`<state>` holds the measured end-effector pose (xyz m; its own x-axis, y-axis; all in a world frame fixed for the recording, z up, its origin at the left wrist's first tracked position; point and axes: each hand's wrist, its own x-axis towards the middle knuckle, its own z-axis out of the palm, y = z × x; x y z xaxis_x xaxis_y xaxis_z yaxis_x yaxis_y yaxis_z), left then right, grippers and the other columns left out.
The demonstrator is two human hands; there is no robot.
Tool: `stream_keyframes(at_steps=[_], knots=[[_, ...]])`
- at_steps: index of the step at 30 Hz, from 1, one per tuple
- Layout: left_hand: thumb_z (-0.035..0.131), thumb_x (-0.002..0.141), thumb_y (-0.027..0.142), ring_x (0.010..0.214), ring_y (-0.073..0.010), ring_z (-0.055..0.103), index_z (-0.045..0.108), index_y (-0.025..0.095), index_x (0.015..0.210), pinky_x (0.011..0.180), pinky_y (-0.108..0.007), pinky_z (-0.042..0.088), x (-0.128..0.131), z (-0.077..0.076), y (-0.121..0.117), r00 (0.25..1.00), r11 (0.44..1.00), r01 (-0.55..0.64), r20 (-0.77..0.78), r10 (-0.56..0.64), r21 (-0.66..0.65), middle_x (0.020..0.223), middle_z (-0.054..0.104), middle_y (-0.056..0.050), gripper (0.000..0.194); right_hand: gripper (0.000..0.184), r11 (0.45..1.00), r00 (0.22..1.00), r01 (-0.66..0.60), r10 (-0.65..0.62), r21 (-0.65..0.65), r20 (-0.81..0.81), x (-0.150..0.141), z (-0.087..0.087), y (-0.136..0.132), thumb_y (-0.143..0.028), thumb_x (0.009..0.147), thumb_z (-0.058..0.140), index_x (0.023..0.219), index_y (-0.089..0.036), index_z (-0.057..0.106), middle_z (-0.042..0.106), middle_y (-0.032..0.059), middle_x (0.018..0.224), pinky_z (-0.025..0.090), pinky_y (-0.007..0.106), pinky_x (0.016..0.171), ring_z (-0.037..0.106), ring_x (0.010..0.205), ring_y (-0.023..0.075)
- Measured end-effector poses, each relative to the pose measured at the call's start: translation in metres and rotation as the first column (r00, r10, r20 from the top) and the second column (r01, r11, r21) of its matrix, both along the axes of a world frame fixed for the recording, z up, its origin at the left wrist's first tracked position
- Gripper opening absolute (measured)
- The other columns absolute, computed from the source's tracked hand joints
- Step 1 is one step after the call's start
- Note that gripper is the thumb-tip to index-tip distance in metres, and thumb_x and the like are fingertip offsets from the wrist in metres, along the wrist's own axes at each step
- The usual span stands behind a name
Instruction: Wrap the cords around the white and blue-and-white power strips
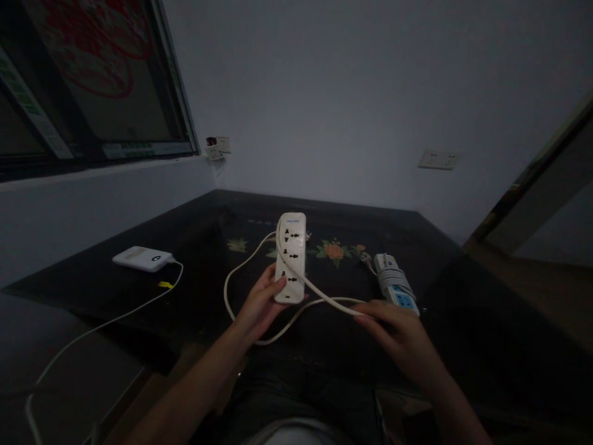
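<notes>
My left hand [260, 304] is closed round the near end of a white power strip [291, 254] and holds it above a dark table [199, 272]. Its cream cable [252, 262] loops out to the left, crosses the front of the strip and runs to my right hand [399, 337]. That hand pinches the cable between its fingertips. Just beyond my right hand lies a second, smaller power strip [395, 283] with blue sockets and its own cord wound round it.
A white power bank [142, 258] lies at the table's left with a white lead trailing toward me. Wall sockets [438, 159] sit on the back wall and in the left corner [217, 147]. A dark window is at upper left.
</notes>
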<state>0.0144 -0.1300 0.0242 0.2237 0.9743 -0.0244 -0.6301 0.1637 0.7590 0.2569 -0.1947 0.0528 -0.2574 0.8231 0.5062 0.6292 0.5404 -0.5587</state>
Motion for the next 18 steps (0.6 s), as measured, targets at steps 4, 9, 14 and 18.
stream_keyframes(at_steps=[4, 9, 14, 18], knots=[[0.065, 0.079, 0.014, 0.113, -0.0292, 0.059, 0.048, 0.023, 0.121, 0.094, -0.051, 0.05, -0.008, 0.023, -0.007, 1.0, 0.997, 0.011, 0.02, -0.013, 0.08, 0.123, 0.061, -0.009, 0.046, 0.02, 0.994, 0.998, -0.016, 0.023, -0.106, 0.066, -0.003, -0.005, 0.007, -0.031, 0.089, 0.054, 0.089, -0.021, 0.071, 0.073, 0.0041, 0.087, 0.051, 0.028, 0.071, 0.067, 0.08, 0.0183], [0.063, 0.08, 0.016, 0.114, -0.0325, 0.058, 0.045, 0.021, 0.131, 0.091, -0.05, 0.052, -0.017, 0.043, -0.008, 0.999, 0.989, 0.034, -0.041, -0.029, 0.147, 0.125, 0.059, -0.013, 0.054, 0.023, 0.982, 0.99, -0.088, 0.104, -0.166, 0.096, -0.011, 0.0, 0.014, -0.032, 0.091, 0.051, 0.088, -0.019, 0.07, 0.072, 0.0049, 0.089, 0.05, 0.028, 0.073, 0.066, 0.081, 0.0177], [0.065, 0.077, 0.016, 0.112, -0.0325, 0.059, 0.043, 0.022, 0.135, 0.092, -0.049, 0.052, -0.027, 0.041, -0.009, 0.997, 0.985, 0.023, -0.08, -0.009, 0.17, 0.128, 0.058, -0.013, 0.062, 0.023, 0.985, 0.992, -0.1, 0.11, -0.139, 0.069, -0.004, 0.006, 0.016, -0.029, 0.093, 0.048, 0.1, -0.022, 0.069, 0.072, 0.006, 0.1, 0.051, 0.033, 0.08, 0.065, 0.091, 0.02], [0.067, 0.074, 0.015, 0.112, -0.0328, 0.059, 0.042, 0.024, 0.134, 0.089, -0.049, 0.053, -0.029, 0.026, -0.019, 0.996, 0.994, 0.062, -0.066, -0.056, 0.093, 0.128, 0.057, -0.012, 0.065, 0.026, 0.979, 0.991, -0.132, 0.135, -0.156, 0.006, 0.01, 0.015, 0.012, -0.03, 0.092, 0.047, 0.103, -0.023, 0.069, 0.071, 0.0068, 0.102, 0.053, 0.032, 0.08, 0.066, 0.093, 0.0196]])
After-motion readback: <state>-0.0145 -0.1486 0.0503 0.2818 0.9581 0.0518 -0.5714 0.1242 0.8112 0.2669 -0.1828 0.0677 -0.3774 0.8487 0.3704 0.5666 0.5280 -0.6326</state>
